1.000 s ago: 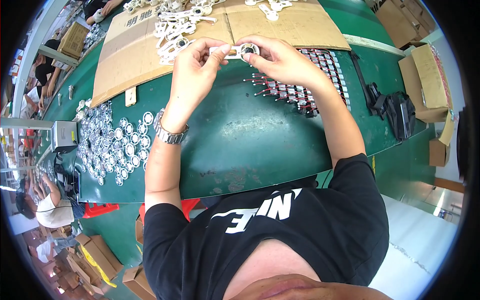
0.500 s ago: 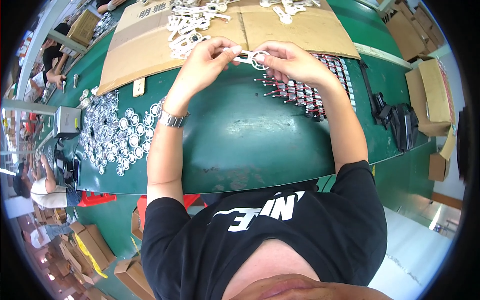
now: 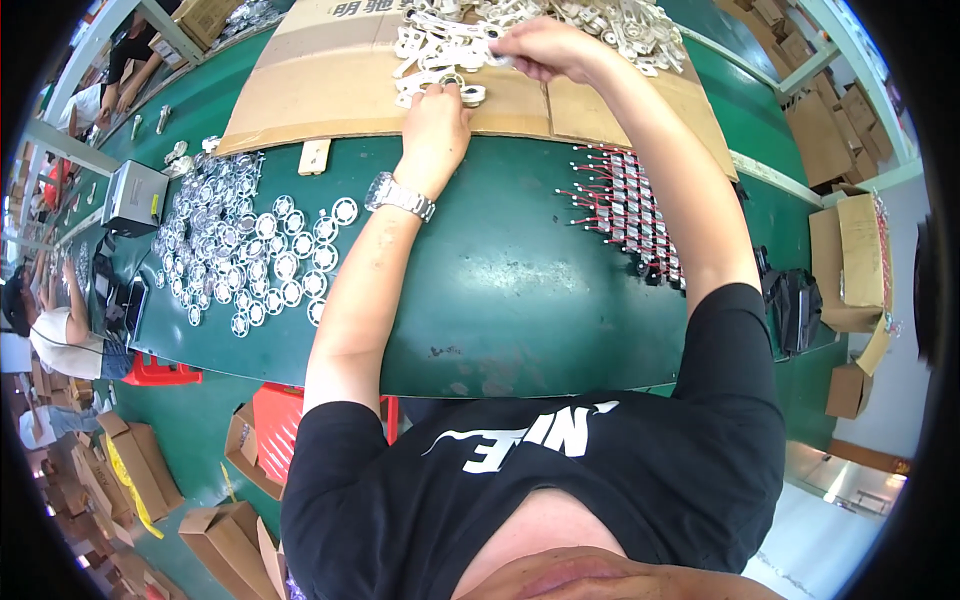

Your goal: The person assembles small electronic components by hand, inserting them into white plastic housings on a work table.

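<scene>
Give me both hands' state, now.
Left hand: fingers at a white part; grip cannot be told.
Right hand: fingers bent by other white parts; hold cannot be told.

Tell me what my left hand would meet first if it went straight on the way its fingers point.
Your left hand would most likely meet the white plastic parts on the cardboard; its fingertips may already touch one, though depth is hard to judge.
</scene>
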Motion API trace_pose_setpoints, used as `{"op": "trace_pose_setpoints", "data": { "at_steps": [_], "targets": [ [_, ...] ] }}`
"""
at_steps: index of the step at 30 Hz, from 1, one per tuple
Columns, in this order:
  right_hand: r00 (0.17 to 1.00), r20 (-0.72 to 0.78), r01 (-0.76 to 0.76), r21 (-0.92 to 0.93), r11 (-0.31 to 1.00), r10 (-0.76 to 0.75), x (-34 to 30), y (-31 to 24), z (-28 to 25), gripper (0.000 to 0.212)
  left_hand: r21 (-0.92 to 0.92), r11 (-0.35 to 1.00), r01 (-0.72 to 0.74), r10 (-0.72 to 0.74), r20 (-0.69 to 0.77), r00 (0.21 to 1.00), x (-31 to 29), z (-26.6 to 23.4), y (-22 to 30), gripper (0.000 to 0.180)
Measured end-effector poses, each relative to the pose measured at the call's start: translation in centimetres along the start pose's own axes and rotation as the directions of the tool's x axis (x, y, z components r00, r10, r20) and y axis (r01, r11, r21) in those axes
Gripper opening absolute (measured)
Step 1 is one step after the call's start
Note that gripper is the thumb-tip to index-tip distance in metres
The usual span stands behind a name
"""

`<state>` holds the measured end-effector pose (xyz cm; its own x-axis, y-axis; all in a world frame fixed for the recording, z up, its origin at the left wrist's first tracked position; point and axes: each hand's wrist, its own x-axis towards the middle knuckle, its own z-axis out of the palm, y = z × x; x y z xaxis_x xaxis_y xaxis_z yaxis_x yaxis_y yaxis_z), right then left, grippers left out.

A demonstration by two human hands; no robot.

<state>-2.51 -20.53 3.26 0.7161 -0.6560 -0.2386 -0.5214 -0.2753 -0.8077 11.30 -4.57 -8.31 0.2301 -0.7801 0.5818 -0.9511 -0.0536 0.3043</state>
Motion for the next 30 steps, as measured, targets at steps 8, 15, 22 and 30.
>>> {"op": "trace_pose_setpoints", "data": {
  "at_steps": [8, 15, 22, 30],
  "targets": [
    [0.775, -0.417, 0.262, -0.470, 0.843, -0.474, 7.1, 3.7, 2.4, 0.070, 0.191, 0.982, 0.010, 0.005, -0.080, 0.997, 0.0, -0.1, 4.0, 0.081],
    [0.838, -0.370, 0.193, -0.487, 0.852, -0.401, -1.7, 12.3, 2.0, 0.065, 0.232, 0.952, 0.202, -0.207, -0.002, 0.978, 1.1, 4.6, 2.0, 0.106],
    [0.862, -0.452, 0.140, -0.220, 0.965, -0.228, -12.9, 15.2, -2.3, 0.049, 0.344, 0.894, 0.288, -0.321, 0.041, 0.946, 7.7, 6.5, -3.6, 0.077],
    [0.874, -0.438, 0.187, -0.102, 0.977, -0.213, -18.0, 17.1, -2.5, 0.044, 0.679, 0.724, 0.121, -0.133, -0.034, 0.990, 10.6, 6.1, -7.7, 0.080]
  ]
}}
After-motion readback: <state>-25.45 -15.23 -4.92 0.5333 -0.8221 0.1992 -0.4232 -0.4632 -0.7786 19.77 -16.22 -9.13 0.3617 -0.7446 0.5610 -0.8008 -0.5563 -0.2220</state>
